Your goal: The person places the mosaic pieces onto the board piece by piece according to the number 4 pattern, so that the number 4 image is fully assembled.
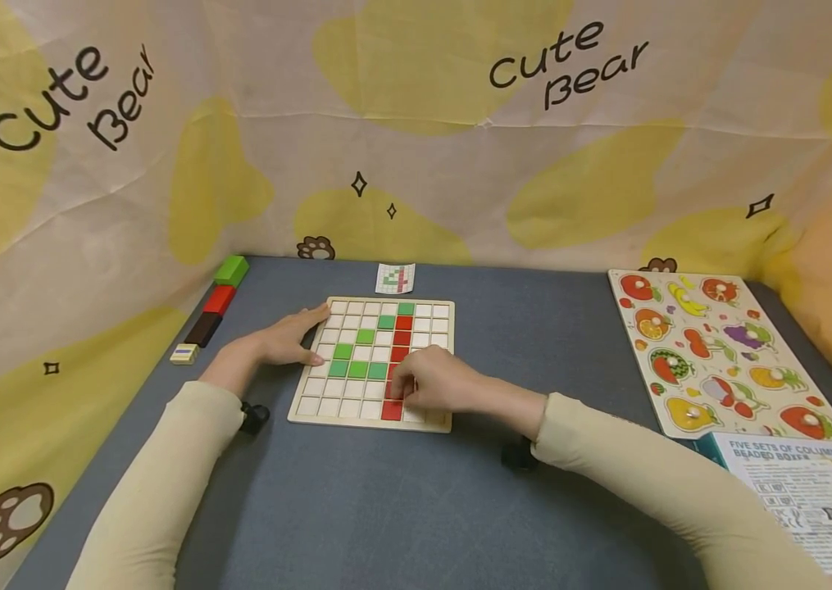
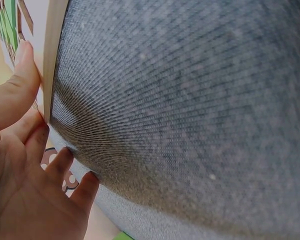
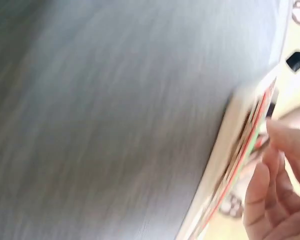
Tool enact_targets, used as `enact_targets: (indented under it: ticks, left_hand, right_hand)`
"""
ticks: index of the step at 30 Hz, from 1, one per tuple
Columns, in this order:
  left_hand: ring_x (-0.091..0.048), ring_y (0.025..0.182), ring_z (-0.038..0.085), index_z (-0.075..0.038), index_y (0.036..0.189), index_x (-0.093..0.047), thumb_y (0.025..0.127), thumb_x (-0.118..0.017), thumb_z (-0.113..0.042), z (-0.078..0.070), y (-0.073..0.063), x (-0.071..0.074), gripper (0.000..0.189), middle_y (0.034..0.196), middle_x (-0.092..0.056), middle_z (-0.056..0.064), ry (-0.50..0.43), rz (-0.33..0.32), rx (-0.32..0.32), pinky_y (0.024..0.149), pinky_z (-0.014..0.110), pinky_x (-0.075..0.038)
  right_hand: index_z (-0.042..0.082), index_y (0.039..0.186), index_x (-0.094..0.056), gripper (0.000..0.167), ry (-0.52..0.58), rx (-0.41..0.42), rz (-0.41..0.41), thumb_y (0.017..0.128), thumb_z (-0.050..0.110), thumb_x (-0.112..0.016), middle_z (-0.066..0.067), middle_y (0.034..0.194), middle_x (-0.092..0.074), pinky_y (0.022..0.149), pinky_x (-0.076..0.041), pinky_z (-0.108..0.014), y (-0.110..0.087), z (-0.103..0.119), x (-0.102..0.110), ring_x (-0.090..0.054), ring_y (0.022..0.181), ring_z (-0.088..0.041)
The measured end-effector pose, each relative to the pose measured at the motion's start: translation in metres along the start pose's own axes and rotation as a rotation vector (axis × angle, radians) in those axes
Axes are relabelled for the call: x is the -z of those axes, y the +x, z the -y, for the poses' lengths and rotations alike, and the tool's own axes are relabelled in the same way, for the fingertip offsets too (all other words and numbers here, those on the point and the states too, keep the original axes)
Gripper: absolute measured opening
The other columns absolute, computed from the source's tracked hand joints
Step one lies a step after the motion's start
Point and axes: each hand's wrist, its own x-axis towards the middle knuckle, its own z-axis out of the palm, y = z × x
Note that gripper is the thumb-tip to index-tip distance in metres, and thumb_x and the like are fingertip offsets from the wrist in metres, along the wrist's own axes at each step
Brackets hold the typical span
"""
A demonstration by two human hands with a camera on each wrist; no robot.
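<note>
A square wooden grid board (image 1: 356, 423) lies on the dark table, with white cells, several green tiles (image 1: 359, 369) and a column of red tiles (image 1: 402, 338). My left hand (image 1: 284, 338) rests at its left edge with fingers spread, thumb over the rim. The left wrist view shows that thumb (image 2: 25, 75) against the board's face, the other fingers beside its edge. Over the lower red column, my right hand (image 1: 439, 378) bends its fingers down. In the right wrist view its fingertips (image 3: 277, 132) come together above the board; I cannot tell whether they hold a tile.
Behind the board lies a small pattern card (image 1: 395, 279). Along the left table edge stand a green block (image 1: 231, 270), a red one (image 1: 220, 299), a black one (image 1: 203, 329) and a small cream box (image 1: 184, 354). At right are a fruit puzzle (image 1: 729, 352) and a printed box (image 1: 802, 500).
</note>
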Motion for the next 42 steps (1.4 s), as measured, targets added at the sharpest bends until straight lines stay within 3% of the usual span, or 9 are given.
enact_targets:
  ticks: [5,10,14,17,26,35,38,42]
  left_hand:
    - [-0.002,0.153,0.048,-0.004,0.159,-0.009,0.088,-0.071,-0.029,-0.001,0.000,0.000,0.097,0.167,-0.005,0.020,-0.001,-0.002,0.007,0.121,0.067,-0.007]
    - [-0.001,0.153,0.048,-0.005,0.159,-0.010,0.088,-0.071,-0.029,-0.001,0.001,0.000,0.097,0.167,-0.005,0.020,0.000,-0.004,0.010,0.122,0.067,-0.007]
    - [-0.002,0.153,0.049,-0.006,0.159,-0.009,0.088,-0.072,-0.030,0.000,0.001,0.000,0.098,0.167,-0.006,0.020,0.005,-0.005,0.014,0.121,0.067,-0.008]
    - [-0.002,0.153,0.048,-0.006,0.159,-0.009,0.088,-0.072,-0.029,0.000,0.001,0.000,0.098,0.167,-0.006,0.020,0.006,-0.006,0.018,0.121,0.067,-0.008]
    - [-0.003,0.152,0.050,-0.004,0.159,-0.011,0.086,-0.073,-0.031,-0.004,-0.002,0.001,0.099,0.167,-0.007,0.022,0.005,-0.011,0.008,0.121,0.067,-0.008]
    - [-0.004,0.152,0.050,-0.004,0.159,-0.012,0.086,-0.073,-0.029,-0.004,-0.001,-0.001,0.098,0.166,-0.008,0.022,0.009,-0.014,0.004,0.121,0.067,-0.009]
    - [-0.004,0.152,0.050,-0.004,0.159,-0.012,0.086,-0.073,-0.030,-0.004,-0.001,0.000,0.098,0.166,-0.008,0.022,0.006,-0.013,0.006,0.121,0.067,-0.009]
    - [-0.003,0.152,0.050,-0.004,0.159,-0.012,0.087,-0.073,-0.030,-0.003,0.000,-0.001,0.098,0.167,-0.007,0.022,0.007,-0.015,0.005,0.121,0.067,-0.009]
  right_hand:
    - [0.015,0.087,-0.075,0.015,0.014,0.041,0.114,0.080,0.002,-0.073,0.002,0.078,-0.069,0.064,-0.046,-0.017,-0.020,-0.025,0.026,-0.053,0.067,-0.002]
    - [0.019,0.095,-0.076,0.026,0.058,0.001,0.294,0.082,-0.003,-0.070,-0.003,0.092,-0.069,0.072,-0.049,-0.021,-0.048,-0.053,0.048,-0.056,0.078,-0.007]
    - [0.025,0.099,-0.077,0.044,0.061,-0.051,0.411,0.074,-0.010,-0.070,-0.002,0.099,-0.064,0.077,-0.048,-0.022,-0.065,-0.070,0.059,-0.057,0.086,-0.014]
    - [0.029,0.098,-0.077,0.053,0.038,-0.045,0.445,0.066,-0.013,-0.073,-0.001,0.099,-0.061,0.077,-0.046,-0.022,-0.072,-0.078,0.061,-0.054,0.086,-0.016]
    - [0.028,0.090,-0.075,0.035,0.019,-0.005,0.399,0.068,0.003,-0.086,-0.001,0.093,-0.060,0.073,-0.044,-0.021,-0.078,-0.084,0.059,-0.052,0.080,-0.014]
    - [0.017,0.080,-0.064,0.027,0.029,-0.097,0.343,0.069,0.007,-0.086,0.005,0.078,-0.064,0.064,-0.048,-0.020,-0.070,-0.084,0.063,-0.057,0.069,-0.006]
    - [0.016,0.080,-0.065,0.019,0.031,-0.095,0.300,0.075,0.010,-0.083,0.006,0.075,-0.066,0.063,-0.048,-0.020,-0.062,-0.080,0.067,-0.057,0.068,-0.004]
    - [0.014,0.088,-0.069,0.012,0.052,-0.077,0.182,0.081,0.010,-0.079,0.003,0.078,-0.070,0.065,-0.050,-0.022,-0.047,-0.072,0.067,-0.060,0.071,-0.006]
